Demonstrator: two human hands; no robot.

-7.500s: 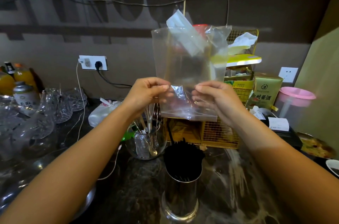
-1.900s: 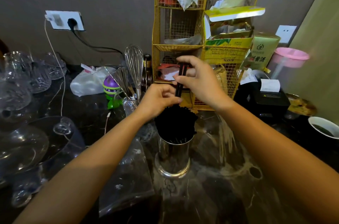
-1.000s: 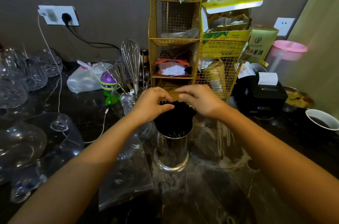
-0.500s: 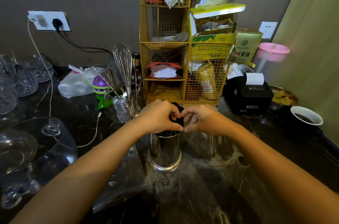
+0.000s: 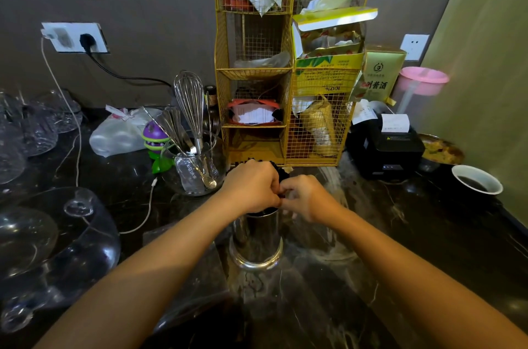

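Observation:
A shiny steel cup point(image 5: 257, 237) stands on the dark marble counter point(image 5: 400, 263), packed with black straws point(image 5: 281, 174). My left hand point(image 5: 251, 188) is curled over the top of the straw bundle and hides most of it. My right hand point(image 5: 307, 198) meets it from the right, fingertips pinching at the straws by the cup's rim. A clear plastic bag point(image 5: 188, 277) lies flat on the counter left of the cup, under my left forearm.
Behind the cup stands a yellow wire rack point(image 5: 285, 74) stuffed with packets. A glass jar with a whisk point(image 5: 194, 160) is at its left, and a black receipt printer point(image 5: 385, 145) and a paper cup point(image 5: 477, 180) are at the right. Glass bowls point(image 5: 51, 240) crowd the left side, crossed by a white cable point(image 5: 143, 220).
The bag I held up earlier now lies on the counter. My right hand, which had lifted a few straws, has come down, and both hands have closed together over the bundle.

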